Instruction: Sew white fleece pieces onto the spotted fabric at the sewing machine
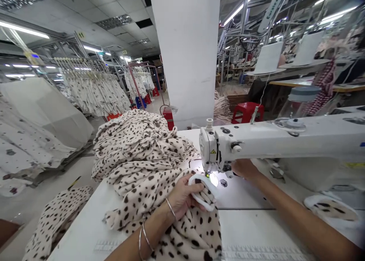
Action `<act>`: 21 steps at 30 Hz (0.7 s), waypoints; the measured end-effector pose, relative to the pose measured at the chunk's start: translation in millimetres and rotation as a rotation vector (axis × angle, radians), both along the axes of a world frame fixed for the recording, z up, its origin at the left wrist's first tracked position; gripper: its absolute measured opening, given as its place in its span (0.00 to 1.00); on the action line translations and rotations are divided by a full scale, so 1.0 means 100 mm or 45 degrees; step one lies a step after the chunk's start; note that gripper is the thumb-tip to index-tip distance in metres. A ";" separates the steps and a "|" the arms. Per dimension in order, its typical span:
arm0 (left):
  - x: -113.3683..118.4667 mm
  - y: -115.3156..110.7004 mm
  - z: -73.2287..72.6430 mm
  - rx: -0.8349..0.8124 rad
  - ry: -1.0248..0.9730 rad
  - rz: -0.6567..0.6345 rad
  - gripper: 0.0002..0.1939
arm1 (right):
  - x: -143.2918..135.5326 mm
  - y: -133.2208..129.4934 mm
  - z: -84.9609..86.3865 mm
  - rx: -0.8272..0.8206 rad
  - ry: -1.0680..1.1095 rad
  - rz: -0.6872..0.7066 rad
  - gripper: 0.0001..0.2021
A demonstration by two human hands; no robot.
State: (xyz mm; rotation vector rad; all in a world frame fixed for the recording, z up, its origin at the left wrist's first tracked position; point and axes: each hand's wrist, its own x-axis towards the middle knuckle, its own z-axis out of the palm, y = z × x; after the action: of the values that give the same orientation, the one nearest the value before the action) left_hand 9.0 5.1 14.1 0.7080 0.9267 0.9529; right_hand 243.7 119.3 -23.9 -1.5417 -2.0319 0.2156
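My left hand (184, 195), with bangles on the wrist, pinches a white-edged opening (211, 189) of the spotted fleece fabric (142, 177), just below the lit needle area of the white sewing machine (256, 139). The thumb lies over the edge and the fingers are partly inside or behind it. My right hand (242, 169) reaches under the machine arm, behind the needle head; its fingertips are hidden by the machine. The fabric lies heaped left of the needle and spreads down to the front edge of the table.
Another white-edged spotted piece (333, 209) lies at the right of the table (242, 226). A white pillar (188, 56) stands behind the machine, with a red stool (247, 113) beside it. Garments hang on racks (91, 88) at the left. Thread cones (268, 58) stand at the upper right.
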 end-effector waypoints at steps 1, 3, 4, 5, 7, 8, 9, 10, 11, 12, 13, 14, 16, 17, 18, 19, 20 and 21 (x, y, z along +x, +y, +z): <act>0.00 0.01 -0.02 0.009 -0.006 0.034 0.17 | 0.00 -0.02 -0.01 -0.057 -0.018 0.003 0.14; 0.00 0.01 -0.07 0.012 -0.040 0.133 0.16 | 0.05 -0.06 -0.01 -0.211 -0.042 -0.006 0.15; 0.00 0.02 -0.08 0.005 -0.067 0.189 0.15 | 0.09 -0.07 0.01 -0.260 -0.049 -0.026 0.15; 0.00 0.02 -0.09 -0.006 -0.099 0.239 0.14 | 0.13 -0.08 0.03 -0.292 -0.050 -0.052 0.15; 0.00 0.02 -0.09 -0.038 -0.162 0.301 0.10 | 0.21 -0.11 0.11 -0.313 -0.027 -0.109 0.14; 0.00 0.01 -0.08 -0.053 -0.192 0.313 0.09 | 0.26 -0.15 0.15 -0.307 -0.003 -0.141 0.14; 0.00 0.01 -0.07 -0.068 -0.221 0.312 0.07 | 0.31 -0.21 0.19 -0.298 0.029 -0.171 0.15; 0.00 0.00 -0.05 -0.081 -0.247 0.298 0.08 | 0.36 -0.30 0.21 -0.288 0.064 -0.201 0.16; 0.00 -0.01 -0.03 -0.095 -0.271 0.277 0.10 | 0.41 -0.43 0.23 -0.280 0.098 -0.225 0.17; -0.01 -0.02 -0.01 -0.107 -0.291 0.251 0.13 | 0.44 -0.59 0.22 -0.289 0.150 -0.234 0.19; 0.00 -0.03 0.00 -0.114 -0.309 0.223 0.15 | 0.45 -0.78 0.21 -0.307 0.192 -0.231 0.21; 0.00 -0.04 0.01 -0.115 -0.328 0.193 0.16 | 0.43 -0.98 0.18 -0.351 0.263 -0.192 0.23; 0.01 -0.05 0.00 -0.108 -0.385 0.129 0.15 | 0.30 -1.37 0.11 -0.567 0.617 -0.033 0.22; 0.01 -0.05 -0.01 -0.110 -0.423 0.094 0.14 | 0.19 -1.53 0.09 -0.600 0.762 -0.032 0.21; 0.02 -0.05 -0.03 -0.118 -0.464 0.058 0.14 | 0.06 -1.67 0.08 -0.575 0.887 -0.089 0.19; 0.02 -0.05 -0.04 -0.135 -0.502 0.026 0.15 | -0.09 -1.77 0.08 -0.481 0.982 -0.135 0.17; 0.03 -0.05 -0.05 -0.153 -0.531 0.002 0.18 | -0.25 -1.84 0.08 -0.320 1.041 -0.160 0.15; 0.03 -0.05 -0.05 -0.161 -0.550 -0.009 0.21 | -0.40 -1.88 0.09 -0.128 1.049 -0.173 0.12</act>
State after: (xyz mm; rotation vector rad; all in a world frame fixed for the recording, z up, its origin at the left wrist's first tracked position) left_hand 12.2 0.1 8.7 0.3755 0.5957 0.9819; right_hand 203.3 -68.2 -15.0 -1.3260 -1.2760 0.7656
